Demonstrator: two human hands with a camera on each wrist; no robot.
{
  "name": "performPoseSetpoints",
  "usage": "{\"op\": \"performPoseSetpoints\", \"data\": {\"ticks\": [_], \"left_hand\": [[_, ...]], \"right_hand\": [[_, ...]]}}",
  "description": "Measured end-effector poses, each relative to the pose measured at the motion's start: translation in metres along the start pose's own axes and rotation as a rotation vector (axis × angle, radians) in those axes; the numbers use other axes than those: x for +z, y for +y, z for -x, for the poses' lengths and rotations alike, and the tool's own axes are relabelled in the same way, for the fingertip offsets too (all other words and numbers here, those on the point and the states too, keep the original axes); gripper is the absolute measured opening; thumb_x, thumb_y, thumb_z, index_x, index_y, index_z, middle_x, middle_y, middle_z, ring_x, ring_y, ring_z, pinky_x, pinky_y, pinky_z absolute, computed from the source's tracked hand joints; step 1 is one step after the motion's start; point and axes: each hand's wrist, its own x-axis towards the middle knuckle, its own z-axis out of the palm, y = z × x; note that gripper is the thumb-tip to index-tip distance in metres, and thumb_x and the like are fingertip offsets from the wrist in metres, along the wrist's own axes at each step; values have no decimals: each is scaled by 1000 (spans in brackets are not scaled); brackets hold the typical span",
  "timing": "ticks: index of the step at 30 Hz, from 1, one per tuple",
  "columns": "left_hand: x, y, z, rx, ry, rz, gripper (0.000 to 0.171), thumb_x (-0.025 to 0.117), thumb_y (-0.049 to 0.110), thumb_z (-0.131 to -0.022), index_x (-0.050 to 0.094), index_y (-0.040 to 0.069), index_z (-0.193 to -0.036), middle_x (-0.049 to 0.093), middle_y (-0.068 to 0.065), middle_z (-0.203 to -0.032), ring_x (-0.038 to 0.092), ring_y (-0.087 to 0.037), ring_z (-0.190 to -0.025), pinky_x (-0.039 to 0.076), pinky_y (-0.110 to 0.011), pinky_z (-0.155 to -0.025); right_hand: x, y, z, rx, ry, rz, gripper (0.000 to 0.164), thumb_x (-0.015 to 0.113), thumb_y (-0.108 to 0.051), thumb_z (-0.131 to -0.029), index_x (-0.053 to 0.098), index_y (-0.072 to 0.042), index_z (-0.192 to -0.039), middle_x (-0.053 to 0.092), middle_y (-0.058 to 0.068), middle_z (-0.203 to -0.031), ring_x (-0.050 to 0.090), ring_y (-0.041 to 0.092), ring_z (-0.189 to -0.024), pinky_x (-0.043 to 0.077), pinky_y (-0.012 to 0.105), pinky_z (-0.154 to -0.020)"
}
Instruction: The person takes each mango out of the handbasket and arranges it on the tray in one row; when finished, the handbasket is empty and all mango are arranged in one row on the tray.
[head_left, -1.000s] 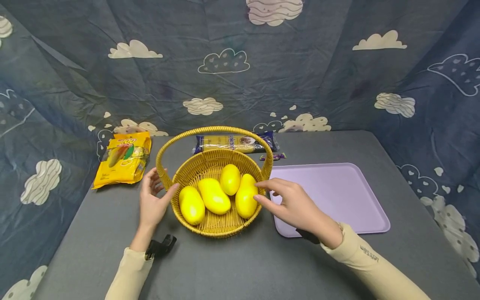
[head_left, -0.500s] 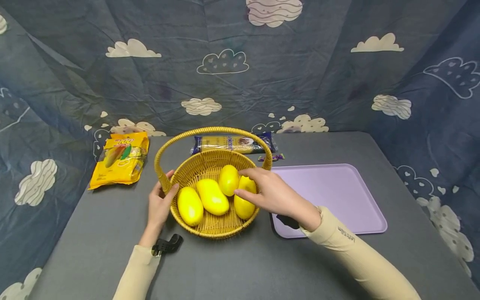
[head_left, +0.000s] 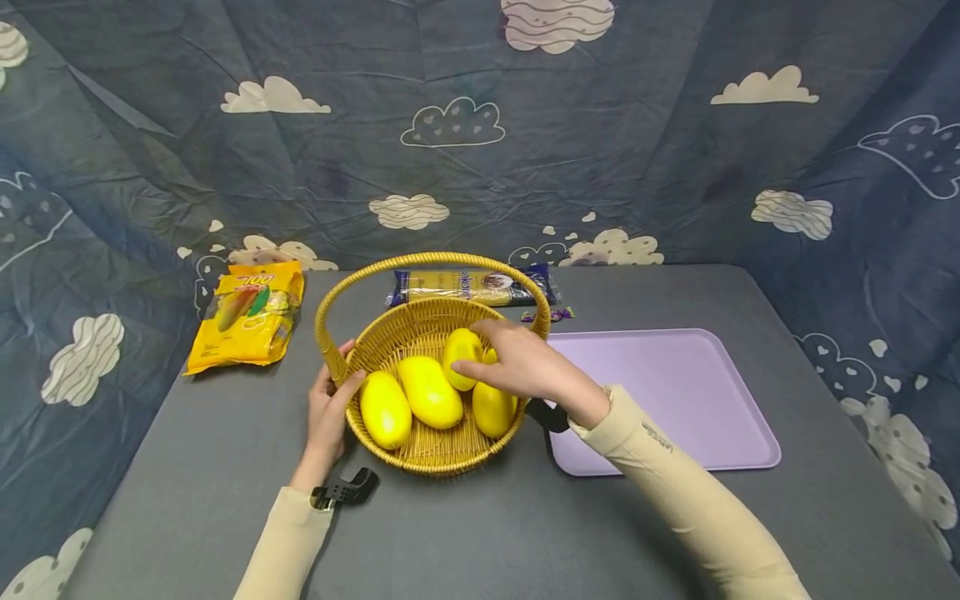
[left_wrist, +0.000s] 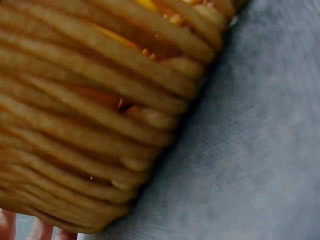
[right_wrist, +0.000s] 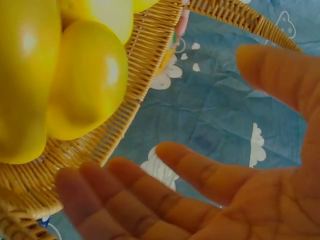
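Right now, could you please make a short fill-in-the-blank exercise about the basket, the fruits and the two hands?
1. The wicker basket holds ____ yellow fruits.
2. The left hand touches the basket's ____ side.
3. The right hand reaches over the fruits with its fingers ____, gripping nothing.
4. The lilac tray beside the basket lies on the person's ____ side.

Missing words: four; left; open; right

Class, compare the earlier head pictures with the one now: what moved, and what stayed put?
The right hand moved left from the basket's right rim to over the mangoes, fingers spread, nothing gripped yet. The left hand closed in onto the left rim. Basket, four mangoes, purple tray and snack packets stayed put.
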Motion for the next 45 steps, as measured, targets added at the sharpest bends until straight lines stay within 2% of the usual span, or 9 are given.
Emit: {"op": "performPoseSetpoints", "data": {"ticks": [6,10,13,19,27,31,36,40,45], "left_hand": [[-1,-3,0,75,2,18,36,60,1,-90,54,-3,-125,55,-8,-125,48,-20,-112,37,-26,-89],[0,-4,-1,108,-3,39,30,60,-1,-90,56,-4,-119,56,-11,-119,47,-21,-115,37,-27,-92],[0,-4,-1,108,0,41,29,60,-1,-89,57,-2,-118,56,-11,-118,48,-20,-113,37,-27,-90],[1,-4,-2,101,-7,32,32,60,0,-89,53,-8,-119,55,-10,-117,48,-20,-109,37,-27,-88],[0,-6,-3,101,-4,36,29,60,-2,-89,53,-8,-117,54,-11,-118,48,-20,-107,38,-27,-87],[0,-6,-3,106,-9,42,30,60,-1,-89,53,-9,-117,54,-12,-119,48,-20,-108,37,-27,-87],[1,-6,-3,104,-9,38,29,60,-2,-89,53,-8,-117,53,-13,-119,48,-20,-108,37,-27,-88],[0,-5,-3,100,-8,35,30,59,-2,-89,52,-9,-117,53,-13,-121,47,-20,-112,37,-27,-89],[1,-5,-3,97,-11,33,31,59,-3,-89,51,-10,-118,53,-14,-122,46,-20,-113,36,-28,-91]], "right_hand": [[3,-5,-14,53,-74,32,72,58,-49,-90,39,-2,-141,47,17,-136,42,32,-125,36,44,-100],[5,-7,-25,89,-88,21,72,57,-49,-90,39,-3,-141,45,17,-137,41,30,-125,36,43,-99],[7,-9,-33,121,-102,39,72,57,-50,-90,39,-2,-141,46,18,-136,43,30,-123,37,43,-98],[13,-12,-53,147,-129,155,71,58,-51,-90,42,2,-135,55,20,-121,53,31,-110,43,40,-89],[19,-12,-72,214,-139,195,79,60,-59,-84,45,3,-131,58,18,-114,56,25,-98,45,34,-81],[22,-9,-76,238,-144,181,80,62,-60,-82,46,4,-129,59,17,-111,55,24,-94,45,33,-78],[24,-3,-77,264,-151,123,86,63,-62,-80,43,3,-132,59,16,-113,56,23,-95,45,33,-81],[26,1,-79,265,-159,108,87,62,-63,-80,42,3,-133,59,16,-113,56,23,-95,45,34,-82],[28,5,-81,264,-183,107,85,61,-61,-82,41,3,-135,60,16,-108,57,23,-91,45,33,-78]]}}
